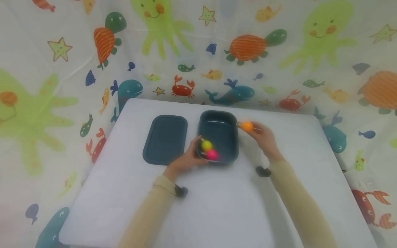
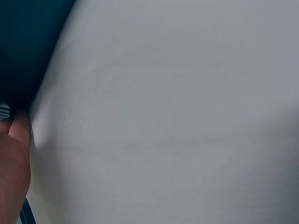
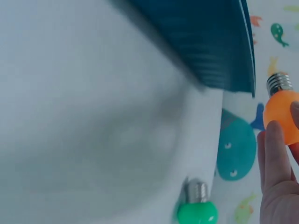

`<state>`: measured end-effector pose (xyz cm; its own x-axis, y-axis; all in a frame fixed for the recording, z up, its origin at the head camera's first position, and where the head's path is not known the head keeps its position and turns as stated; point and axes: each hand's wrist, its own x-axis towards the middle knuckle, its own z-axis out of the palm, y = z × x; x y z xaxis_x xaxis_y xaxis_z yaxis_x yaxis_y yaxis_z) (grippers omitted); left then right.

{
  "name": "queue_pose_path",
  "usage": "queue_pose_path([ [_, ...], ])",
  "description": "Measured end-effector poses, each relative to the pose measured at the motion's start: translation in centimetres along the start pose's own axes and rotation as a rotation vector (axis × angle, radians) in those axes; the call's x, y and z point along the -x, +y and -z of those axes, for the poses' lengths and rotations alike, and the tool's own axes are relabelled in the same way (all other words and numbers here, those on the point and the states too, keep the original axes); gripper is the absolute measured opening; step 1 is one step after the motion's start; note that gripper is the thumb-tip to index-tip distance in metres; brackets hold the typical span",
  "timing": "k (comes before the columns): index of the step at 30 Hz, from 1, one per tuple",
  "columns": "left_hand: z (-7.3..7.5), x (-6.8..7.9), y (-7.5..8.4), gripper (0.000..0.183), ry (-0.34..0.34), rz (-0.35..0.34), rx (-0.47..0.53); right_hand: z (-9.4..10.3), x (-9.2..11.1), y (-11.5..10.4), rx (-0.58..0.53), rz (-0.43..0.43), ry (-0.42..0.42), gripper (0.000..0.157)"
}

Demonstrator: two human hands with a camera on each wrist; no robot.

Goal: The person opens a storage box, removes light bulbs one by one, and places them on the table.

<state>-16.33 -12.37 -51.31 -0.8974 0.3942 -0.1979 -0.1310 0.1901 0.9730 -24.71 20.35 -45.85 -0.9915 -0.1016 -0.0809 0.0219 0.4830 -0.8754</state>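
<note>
Head view first: patterned cloth (image 1: 186, 13) hangs beyond the white table (image 1: 229, 206) and down its sides. The dark, open box (image 1: 223, 137) is at the table's far half, and the lid (image 1: 165, 139) lies flat to its left; whether the box sits level or is tipped I cannot tell. It looks like smooth, stiff plastic, light enough for one hand and perhaps a little slippery, so the rim and corners seem the surest hold.

My left hand (image 1: 187, 156) grips the box around its near left corner. My right hand (image 1: 263, 137) is just right of the box's far half, thumb and fingers pinching the orange bulb (image 1: 247, 126) by its round part, metal base pointing left at the rim. I judge the bulb light, hard and slick; if it is glass, it is fragile, so a gentle hold round its widest part suits it, and the threaded base should slip less.

The yellow bulb (image 1: 206, 145) and pink bulb (image 1: 212, 154) are together in the box's near left corner, the pink one nearer and blurred. The right wrist view also gives me a green bulb (image 3: 198, 213) on the table, apart from my fingers.
</note>
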Motion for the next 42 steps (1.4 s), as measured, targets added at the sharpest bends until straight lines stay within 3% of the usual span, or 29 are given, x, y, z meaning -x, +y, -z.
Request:
queue_pose_path([
  [8, 0.0, 0.2, 0.3, 0.104, 0.0, -0.013, 0.0, 2.2, 0.6, 1.8, -0.015, -0.077, 0.057, 0.064],
  [19, 0.0, 0.0, 0.0, 0.103, 0.001, -0.007, -0.017, 4.4, 1.1, 4.1, 0.011, -0.041, 0.064, 0.063],
  [23, 0.1, -0.1, -0.1, 0.103, 0.002, -0.017, -0.005, 4.8, 1.5, 5.0, 0.031, -0.044, 0.065, 0.062],
  [30, 0.0, -0.2, -0.2, 0.103, 0.006, -0.016, -0.014, 5.4, 1.8, 6.7, 0.082, -0.123, 0.024, 0.067],
  [36, 0.1, -0.1, -0.2, 0.103, 0.003, -0.015, -0.012, 5.4, 1.8, 7.5, 0.067, -0.167, -0.004, 0.074],
  [42, 0.1, 0.0, -0.1, 0.105, -0.003, -0.001, -0.009, 5.4, 1.7, 7.8, 0.121, -0.179, -0.015, 0.076],
])
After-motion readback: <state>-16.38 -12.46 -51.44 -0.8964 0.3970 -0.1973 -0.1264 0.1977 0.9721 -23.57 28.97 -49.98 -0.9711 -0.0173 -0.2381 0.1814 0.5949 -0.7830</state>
